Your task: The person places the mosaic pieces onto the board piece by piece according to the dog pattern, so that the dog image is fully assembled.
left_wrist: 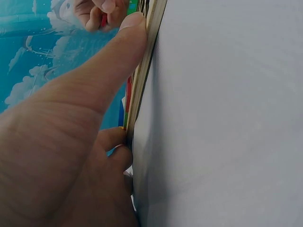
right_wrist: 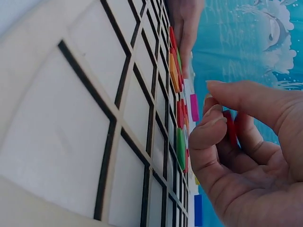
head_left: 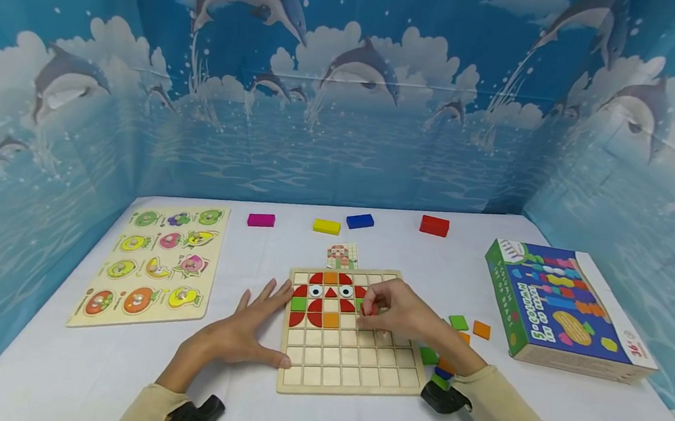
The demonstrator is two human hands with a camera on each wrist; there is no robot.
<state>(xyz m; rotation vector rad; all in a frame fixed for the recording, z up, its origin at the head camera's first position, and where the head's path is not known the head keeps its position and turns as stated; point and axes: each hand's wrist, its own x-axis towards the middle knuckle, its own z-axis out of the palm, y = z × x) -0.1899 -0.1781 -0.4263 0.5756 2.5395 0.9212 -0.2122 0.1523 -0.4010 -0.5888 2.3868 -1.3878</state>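
The red piece (right_wrist: 230,126) is in the right hand (head_left: 394,307), over the right part of the wooden grid board (head_left: 352,374), beside the coloured pattern; it seems to be held a little above the surface. The right grip is closed on it, with the fingers curled around it. In the right wrist view the piece shows its thin side as a narrow strip, running nearly top to bottom and leaning slightly right at the lower end; fingers cover the rest, so I cannot tell its full shape or where a corner points. The step in hand, as I judge, is setting one more red piece into the pattern — the next move would call for turning it to suit its cell and lowering it flat. The board looks about square, so no long axis stands out. The left hand (head_left: 246,334) grips nothing: its fingers are spread, and the thumb touches the board's left edge, perhaps to steady it. Just beyond the far edge lies a small picture card (head_left: 342,256) — probably the model. Loose tiles, such as a green tile (head_left: 459,322) and an orange tile (head_left: 481,329), lie on the table (head_left: 245,408) at the right.
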